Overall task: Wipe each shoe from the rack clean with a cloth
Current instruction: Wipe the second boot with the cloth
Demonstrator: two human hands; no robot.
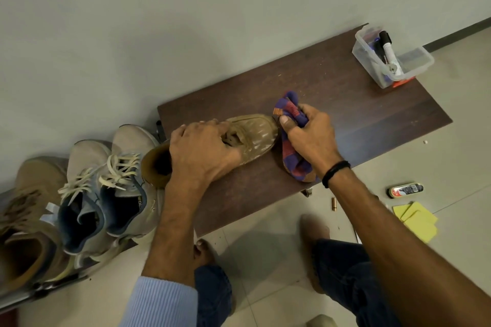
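On the dark table (345, 103), the left hand (202, 151) grips the tan boot (255, 133) while the right hand (310, 133) clutches the cloth (291, 151) against its toe; three shoes (87, 194) at left apparently await wiping.

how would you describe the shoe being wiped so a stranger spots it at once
Find the dark wooden table by the wall; at its left end lies a tan boot. The left hand grips its middle, the right hand holds a purple-orange cloth at its toe. Unlike the racked shoes beside it, it alone is on the table.
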